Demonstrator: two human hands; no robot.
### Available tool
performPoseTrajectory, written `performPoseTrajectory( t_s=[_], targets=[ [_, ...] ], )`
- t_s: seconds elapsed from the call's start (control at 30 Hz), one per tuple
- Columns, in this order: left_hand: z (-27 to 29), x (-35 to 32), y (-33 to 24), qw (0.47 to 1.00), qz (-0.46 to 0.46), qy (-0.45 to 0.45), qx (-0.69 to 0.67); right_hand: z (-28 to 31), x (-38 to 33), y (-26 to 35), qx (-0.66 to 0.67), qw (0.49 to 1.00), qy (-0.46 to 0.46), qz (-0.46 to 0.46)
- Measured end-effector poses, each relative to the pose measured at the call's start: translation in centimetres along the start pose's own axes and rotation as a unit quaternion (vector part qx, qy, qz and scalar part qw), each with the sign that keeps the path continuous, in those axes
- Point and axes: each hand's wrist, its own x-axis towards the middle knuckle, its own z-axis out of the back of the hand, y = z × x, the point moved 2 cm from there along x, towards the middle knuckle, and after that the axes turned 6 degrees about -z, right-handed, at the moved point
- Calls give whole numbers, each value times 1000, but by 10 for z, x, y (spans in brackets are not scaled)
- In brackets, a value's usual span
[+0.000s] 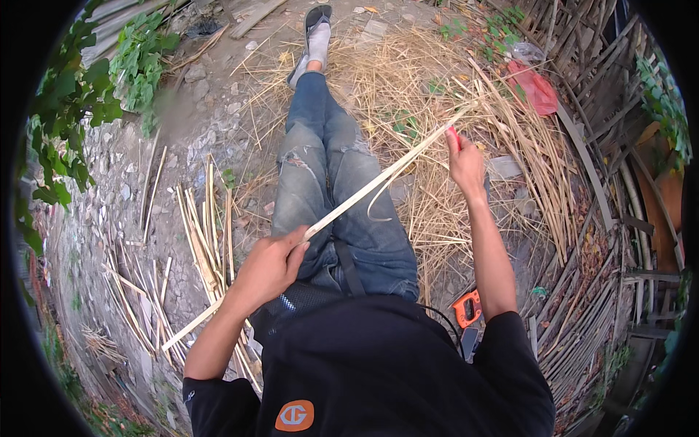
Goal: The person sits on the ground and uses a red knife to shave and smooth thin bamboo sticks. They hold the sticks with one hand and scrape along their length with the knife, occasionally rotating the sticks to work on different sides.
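A long, pale bamboo strip [378, 181] slants across my thighs, from my lower left up to the far right. My left hand [271, 268] is closed round it near my lap, and its tail end runs on under my left forearm. Toward the strip's far end, my right hand [467, 162] grips a small red-handled tool [453, 138]; its working edge is too small to make out. A thin curled shaving [373, 209] hangs from the strip above my right leg.
Split strips [207, 247] lie in a pile at my left. Straw-like shavings [393, 80] cover the ground beyond and right of my legs. An orange tool handle [467, 308] and a phone [470, 340] lie by my right hip. A red plastic bag [532, 88] sits near the stick fence [604, 109].
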Motion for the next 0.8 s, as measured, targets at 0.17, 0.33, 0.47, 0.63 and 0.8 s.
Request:
performPoseTrajectory(
  t_s=[0.17,0.33,0.47,0.63,0.8],
  targets=[
    [58,-44,25,993,33,107,-27,76,117,-231,-48,972,-196,-118],
    [63,-50,38,986,139,83,-31,82,89,-191,102,958,-267,-9],
    [15,2,41,999,32,-15,-18,58,15,-41,204,977,-63,26],
    [-12,67,4,998,54,17,-20,17,-98,82,155,969,103,161],
    [-29,81,-8,999,-4,-29,-26,-5,-158,120,62,956,176,226]
  ],
)
